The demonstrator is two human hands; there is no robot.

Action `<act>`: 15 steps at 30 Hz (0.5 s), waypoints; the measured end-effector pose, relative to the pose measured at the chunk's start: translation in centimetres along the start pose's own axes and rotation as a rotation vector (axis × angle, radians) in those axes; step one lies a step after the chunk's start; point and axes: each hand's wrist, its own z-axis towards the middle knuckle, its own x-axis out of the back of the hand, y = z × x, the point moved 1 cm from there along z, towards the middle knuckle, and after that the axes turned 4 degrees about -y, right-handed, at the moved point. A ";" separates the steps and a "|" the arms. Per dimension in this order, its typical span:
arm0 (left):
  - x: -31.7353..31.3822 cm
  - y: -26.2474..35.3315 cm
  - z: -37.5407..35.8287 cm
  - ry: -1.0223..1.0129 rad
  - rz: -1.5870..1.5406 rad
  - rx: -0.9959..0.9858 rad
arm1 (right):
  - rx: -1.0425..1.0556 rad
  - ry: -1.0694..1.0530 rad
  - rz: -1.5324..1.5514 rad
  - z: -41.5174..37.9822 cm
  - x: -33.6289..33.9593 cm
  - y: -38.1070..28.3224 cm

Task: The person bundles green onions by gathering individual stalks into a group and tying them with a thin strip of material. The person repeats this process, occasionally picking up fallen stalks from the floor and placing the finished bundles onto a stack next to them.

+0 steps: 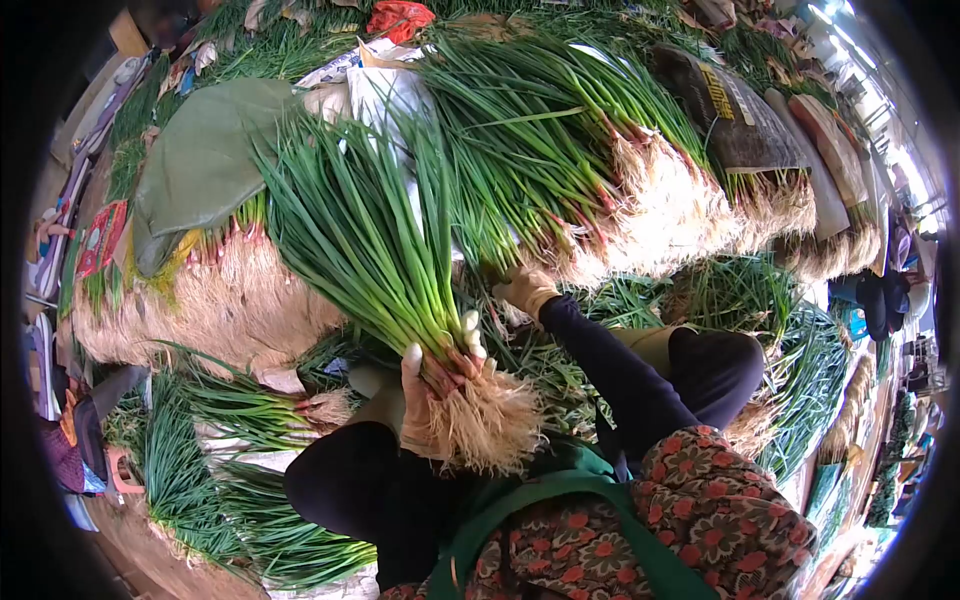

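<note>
L hand [425, 395] fingers clamped round scallion bunch [385, 260] near roots, centre-near. R hand [525, 290] reaches into far scallion pile [600, 170]; finger state can't tell. Green sack [205, 160] far left.

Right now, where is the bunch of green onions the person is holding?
In the head view, the bunch of green onions is centre-left, gripped near its roots by the left hand, in front of the big onion pile.

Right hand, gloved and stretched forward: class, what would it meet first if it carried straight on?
The right hand already reaches the big stacked heap of green spring onions with pale roots; going on, it would likely push into that heap, though depth is unclear.
</note>
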 end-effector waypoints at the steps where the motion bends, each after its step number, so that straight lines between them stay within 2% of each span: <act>1: -0.7 0.0 -0.1 0.004 -0.047 0.008 | 0.070 0.029 0.078 -1.3 1.5 -1.4; 2: 0.3 0.2 0.1 -0.148 -0.112 0.052 | 0.160 0.051 0.641 0.0 0.1 0.4; 3: 1.5 0.5 0.3 -0.299 -0.176 0.097 | 0.156 0.126 0.764 -1.7 1.3 -0.6; 4: 1.9 0.9 0.1 -0.205 -0.072 0.069 | 0.162 0.205 0.884 -3.5 2.6 -1.8; 6: 2.0 1.0 0.2 -0.057 0.120 0.032 | 0.557 0.230 0.168 -8.3 3.4 -2.6; 8: 1.7 0.7 0.7 0.030 0.283 0.003 | 0.522 -0.019 -0.431 -11.2 2.3 -3.7; 10: 0.5 0.3 0.4 0.106 0.336 -0.006 | 0.367 -0.319 -0.389 -11.8 1.2 -4.1; 13: -0.5 0.5 0.4 0.078 0.407 -0.010 | 0.566 -0.430 0.372 -10.0 0.8 -0.5; 14: -0.3 0.4 0.4 0.080 0.370 -0.014 | 0.662 -0.289 0.648 -7.0 -2.4 2.6; 15: 0.2 0.2 0.5 0.079 0.330 -0.018 | 0.414 -0.344 0.796 -6.0 -1.2 2.1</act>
